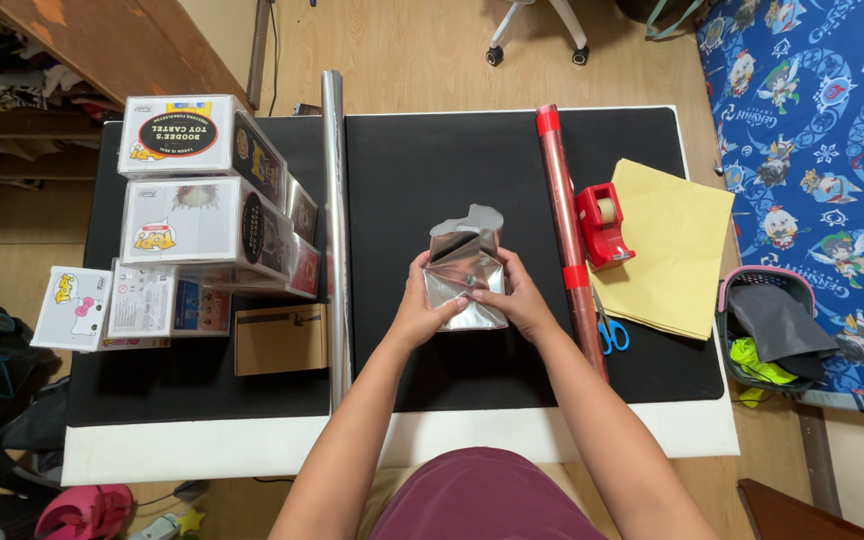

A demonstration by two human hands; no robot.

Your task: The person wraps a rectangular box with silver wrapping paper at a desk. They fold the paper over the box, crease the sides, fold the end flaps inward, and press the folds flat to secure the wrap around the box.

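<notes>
Looking down from the head camera, both hands meet over the middle of the black mat (512, 180) that covers the table (552, 435). The left hand (420, 312) and the right hand (520, 300) each close on a small box wrapped in silver foil paper (464, 272), fingers curled round its sides and thumbs pressing at its near face. The box sits nearer the mat's near edge than its far one, well apart from either side edge.

Judging by the loose flap standing up at the far end, the step in hand is folding the open end of the wrap; the near part looks already creased down. The next move, as I read it, calls for pressing that flap flat against the box while one hand pins the parcel, and for something to hold the fold shut.

The parcel's long axis runs from the near edge toward the far edge, with the open, ragged end pointing away from the person.

Along the mat's left edge lies a silver foil roll (333, 200); toward the right edge lies a red roll (567, 230), with a red tape dispenser (600, 222) just beside it and blue-handled scissors (610, 332) near its near end. Yellow paper (677, 250) overlaps the right edge. Stacked toy boxes (202, 200) fill the table's far left corner.
</notes>
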